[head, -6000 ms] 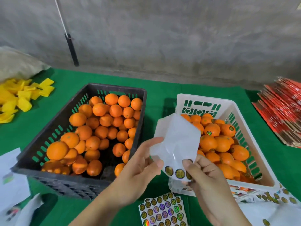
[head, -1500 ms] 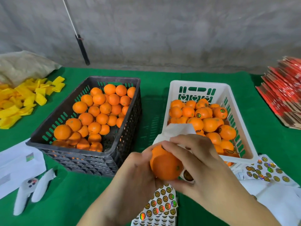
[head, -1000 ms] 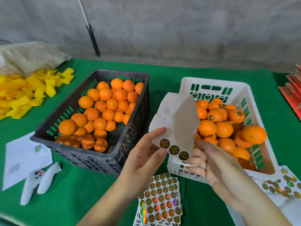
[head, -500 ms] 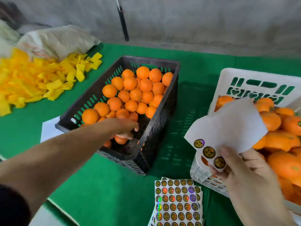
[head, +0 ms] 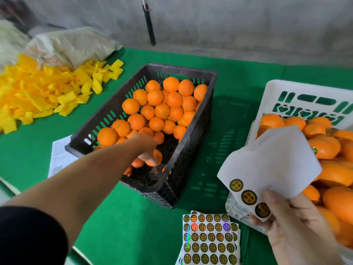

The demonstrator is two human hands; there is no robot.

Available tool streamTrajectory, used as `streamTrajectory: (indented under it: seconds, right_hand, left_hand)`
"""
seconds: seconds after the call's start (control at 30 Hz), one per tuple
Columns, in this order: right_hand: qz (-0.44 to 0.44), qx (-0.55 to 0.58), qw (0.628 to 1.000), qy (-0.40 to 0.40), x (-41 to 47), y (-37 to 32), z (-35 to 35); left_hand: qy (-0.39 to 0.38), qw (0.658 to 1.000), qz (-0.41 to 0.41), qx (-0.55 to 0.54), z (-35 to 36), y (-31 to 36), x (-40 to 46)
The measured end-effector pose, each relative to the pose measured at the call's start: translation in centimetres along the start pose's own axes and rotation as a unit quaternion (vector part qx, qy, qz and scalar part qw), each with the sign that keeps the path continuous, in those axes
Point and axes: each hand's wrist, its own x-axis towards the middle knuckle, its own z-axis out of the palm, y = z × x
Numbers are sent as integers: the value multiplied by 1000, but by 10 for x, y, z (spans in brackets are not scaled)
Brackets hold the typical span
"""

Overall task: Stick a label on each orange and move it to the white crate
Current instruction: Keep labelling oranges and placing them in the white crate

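Change: half a second on, our left hand (head: 148,150) has sunk deeper into the black crate (head: 193,150) and now curls round an orange (head: 155,157).
Left grip: fingers wrapped over that orange, at the crate's near end, other fruit piled beyond.
Right grip: our right hand (head: 292,224) pinches the label sheet (head: 267,169), three stickers left, in front of the white crate (head: 309,96).
Around: a full sticker sheet (head: 208,240) lies on the green tabletop (head: 133,226) between our hands; yellow scraps (head: 38,88) left of the black crate.
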Motion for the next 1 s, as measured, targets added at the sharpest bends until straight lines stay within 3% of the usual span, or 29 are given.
streamTrajectory:
  seconds: [0.03,0.07,0.13,0.2,0.27,0.3,0.33,0.37,0.43,0.53,0.63,0.83,0.9,0.97,1.0]
  right_hand:
    - [-16,5,1000,15,-1,-3,1]
    - [-35,13,999,30,-2,-5,3]
    - [-90,20,996,6,-15,-10,1]
    - [-107,9,994,-17,-24,-13,1]
    - [-120,4,993,-17,-31,-16,2]
    - [-132,5,991,-16,-35,-18,3]
    - [-145,9,989,-18,-38,-18,4]
    - [-161,17,987,-23,-41,-19,5]
    - [-186,25,982,-27,-46,-21,5]
    - [-209,-1,978,-9,-55,-27,2]
    - [-210,-54,976,28,-61,-31,-6]
    - [-260,-212,941,53,-69,-38,-24]
    - [-290,-326,894,101,-68,-36,-29]
    - [-372,-454,791,173,-72,-36,-26]
    - [-410,-476,758,175,-74,-35,-23]
  left_hand:
    - [34,992,-19,-123,-8,-2,-10]
    - [78,962,-23,-261,-17,-6,-24]
    - [192,853,-12,-484,-27,-2,-60]
    - [231,683,22,-693,-30,22,-113]
    - [169,492,98,-848,-21,60,-165]
    - [121,413,135,-893,-17,79,-187]
    - [68,355,160,-919,-16,99,-204]
    - [24,321,181,-929,-16,118,-218]
    - [-47,277,202,-938,-16,150,-242]
    - [-80,223,199,-951,-23,176,-260]
    - [-48,211,248,-944,-24,188,-270]
    - [0,197,242,-950,-12,207,-264]
    - [12,207,255,-945,-7,210,-263]
    - [36,245,267,-931,-6,213,-265]
    - [50,266,277,-922,-7,215,-265]
